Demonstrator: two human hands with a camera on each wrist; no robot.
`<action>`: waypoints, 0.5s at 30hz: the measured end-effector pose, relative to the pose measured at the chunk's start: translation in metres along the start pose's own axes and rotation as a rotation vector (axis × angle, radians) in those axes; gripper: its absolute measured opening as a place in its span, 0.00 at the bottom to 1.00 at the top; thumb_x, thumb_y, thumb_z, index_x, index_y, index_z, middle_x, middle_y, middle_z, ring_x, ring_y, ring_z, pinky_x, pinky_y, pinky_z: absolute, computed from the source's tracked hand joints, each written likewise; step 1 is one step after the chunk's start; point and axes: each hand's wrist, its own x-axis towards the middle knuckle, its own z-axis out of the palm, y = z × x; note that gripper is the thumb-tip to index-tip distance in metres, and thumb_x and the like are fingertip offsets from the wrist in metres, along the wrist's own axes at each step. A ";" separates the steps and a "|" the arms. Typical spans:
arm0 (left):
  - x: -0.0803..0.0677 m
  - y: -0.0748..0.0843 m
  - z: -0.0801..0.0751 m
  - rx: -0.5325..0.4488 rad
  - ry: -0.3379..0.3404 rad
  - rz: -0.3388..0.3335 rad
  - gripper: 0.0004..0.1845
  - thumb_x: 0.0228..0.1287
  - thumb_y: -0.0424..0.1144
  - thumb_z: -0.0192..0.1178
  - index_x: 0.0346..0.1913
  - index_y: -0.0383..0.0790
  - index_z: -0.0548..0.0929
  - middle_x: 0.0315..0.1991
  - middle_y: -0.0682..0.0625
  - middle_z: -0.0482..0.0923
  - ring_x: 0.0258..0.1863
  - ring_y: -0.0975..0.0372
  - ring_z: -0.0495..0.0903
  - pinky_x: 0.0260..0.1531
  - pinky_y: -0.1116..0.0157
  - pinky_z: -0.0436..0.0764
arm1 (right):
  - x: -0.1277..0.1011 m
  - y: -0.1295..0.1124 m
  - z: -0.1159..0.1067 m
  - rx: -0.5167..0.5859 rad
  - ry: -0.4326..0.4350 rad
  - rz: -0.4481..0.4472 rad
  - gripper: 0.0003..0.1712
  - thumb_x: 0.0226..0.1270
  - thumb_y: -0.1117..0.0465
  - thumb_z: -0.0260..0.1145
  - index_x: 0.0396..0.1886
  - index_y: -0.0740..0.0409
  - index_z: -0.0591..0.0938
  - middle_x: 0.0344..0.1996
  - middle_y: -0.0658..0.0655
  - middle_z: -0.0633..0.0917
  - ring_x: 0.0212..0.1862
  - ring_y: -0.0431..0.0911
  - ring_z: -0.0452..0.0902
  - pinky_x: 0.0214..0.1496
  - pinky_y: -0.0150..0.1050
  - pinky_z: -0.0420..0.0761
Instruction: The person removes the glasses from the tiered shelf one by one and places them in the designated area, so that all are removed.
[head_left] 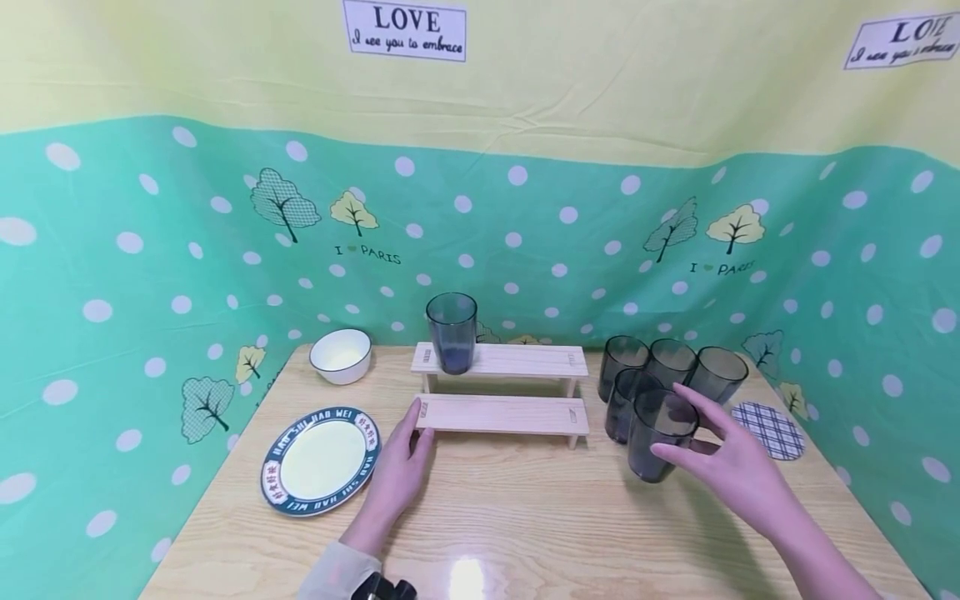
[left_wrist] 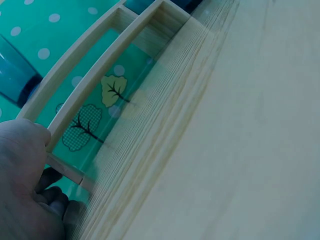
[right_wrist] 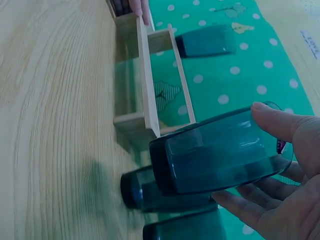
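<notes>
1. I count six dark smoky tumblers: five clustered at the right of the table (head_left: 525, 517) and one lone tumbler (head_left: 452, 332) standing on the upper step of the wooden rack (head_left: 501, 414).
2. There is one two-step rack, one white bowl (head_left: 341, 355), one rimmed plate (head_left: 321, 460) and one checked coaster (head_left: 772, 429).
3. My right hand (head_left: 731, 458) is at the front tumbler (head_left: 660, 433) of the cluster; its fingers (right_wrist: 272, 120) are spread around the rim end, thumb on one side, and are closing in without a firm clench.
4. That tumbler stands upright, mouth up, long axis vertical, touching its neighbours.
5. My left hand (head_left: 401, 475) rests on the table with straight fingers pressing the left end of the rack's lower step.
6. The tumblers are translucent, smooth and tapered; the rack is pale, grained wood, like the table; the bowl and plate look glazed.
</notes>
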 end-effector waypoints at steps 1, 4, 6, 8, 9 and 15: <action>0.000 0.000 0.000 0.000 0.001 0.001 0.36 0.90 0.47 0.54 0.91 0.48 0.56 0.86 0.37 0.61 0.84 0.43 0.60 0.84 0.43 0.60 | 0.000 0.002 -0.002 -0.001 0.000 0.006 0.63 0.68 0.45 0.84 0.92 0.45 0.56 0.81 0.72 0.66 0.71 0.74 0.75 0.55 0.42 0.92; 0.000 -0.001 0.000 -0.002 0.002 -0.001 0.35 0.90 0.47 0.54 0.91 0.48 0.56 0.86 0.37 0.61 0.84 0.43 0.61 0.84 0.43 0.60 | 0.000 0.006 -0.008 -0.023 0.007 0.023 0.63 0.68 0.42 0.83 0.93 0.45 0.56 0.82 0.72 0.65 0.71 0.75 0.75 0.54 0.43 0.93; -0.001 -0.001 0.000 -0.001 0.005 0.002 0.35 0.90 0.47 0.54 0.91 0.48 0.56 0.85 0.37 0.61 0.84 0.43 0.61 0.84 0.43 0.60 | -0.001 0.008 -0.012 -0.052 0.014 0.036 0.64 0.68 0.40 0.83 0.93 0.45 0.55 0.83 0.73 0.63 0.70 0.76 0.76 0.52 0.43 0.93; -0.001 -0.001 0.000 -0.002 0.008 0.004 0.35 0.90 0.47 0.54 0.91 0.47 0.57 0.85 0.37 0.61 0.84 0.43 0.61 0.84 0.43 0.61 | -0.001 0.012 -0.015 -0.071 0.018 0.048 0.64 0.68 0.39 0.82 0.93 0.44 0.54 0.84 0.74 0.61 0.71 0.75 0.75 0.51 0.42 0.92; -0.001 -0.001 0.000 -0.001 0.009 0.006 0.35 0.90 0.47 0.54 0.90 0.47 0.57 0.85 0.37 0.61 0.84 0.42 0.61 0.83 0.42 0.61 | -0.001 0.014 -0.017 -0.073 0.016 0.056 0.65 0.68 0.39 0.82 0.93 0.43 0.54 0.85 0.75 0.59 0.71 0.76 0.75 0.51 0.43 0.92; -0.001 0.000 0.000 -0.007 0.003 0.007 0.35 0.90 0.47 0.54 0.90 0.46 0.56 0.85 0.36 0.61 0.84 0.43 0.60 0.84 0.43 0.60 | 0.002 0.027 -0.027 -0.136 0.039 0.062 0.66 0.68 0.38 0.81 0.93 0.47 0.52 0.82 0.76 0.64 0.73 0.76 0.71 0.53 0.52 0.89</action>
